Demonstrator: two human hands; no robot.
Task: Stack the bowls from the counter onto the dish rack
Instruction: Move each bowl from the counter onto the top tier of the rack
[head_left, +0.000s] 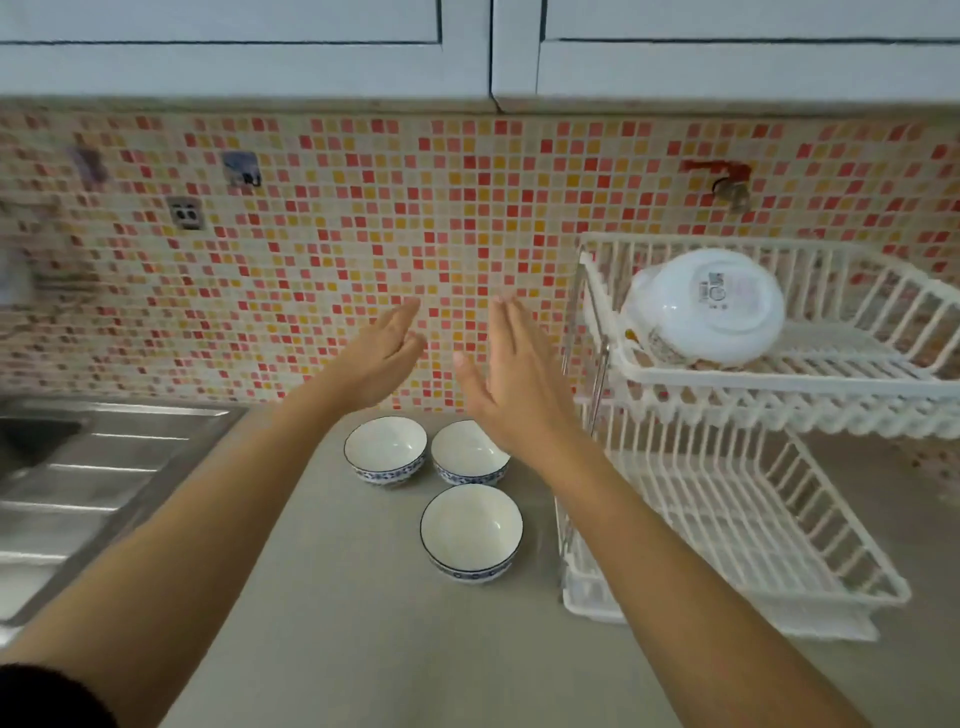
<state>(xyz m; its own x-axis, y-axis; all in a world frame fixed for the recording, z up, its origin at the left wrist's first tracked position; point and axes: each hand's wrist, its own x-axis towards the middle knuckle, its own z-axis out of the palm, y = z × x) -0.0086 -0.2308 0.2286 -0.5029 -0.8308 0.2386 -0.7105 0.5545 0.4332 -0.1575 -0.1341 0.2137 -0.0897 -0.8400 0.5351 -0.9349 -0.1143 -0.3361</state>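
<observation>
Three white bowls with blue patterned rims stand upright on the grey counter: a back left bowl (385, 448), a back right bowl (464, 454) partly behind my right wrist, and a front bowl (470, 529). To their right stands a white two-tier dish rack (769, 387). On its upper tier a large white bowl (714, 306) leans on its side, with another dish half hidden behind it. My left hand (382, 353) and my right hand (511, 371) are raised above the back bowls, palms facing each other, fingers apart, holding nothing.
A steel sink with a ribbed drainboard (98, 467) lies at the left. The mosaic tile wall (363, 234) rises right behind the bowls, with white cabinets (467, 47) overhead. The rack's lower tier (737, 525) holds nothing visible.
</observation>
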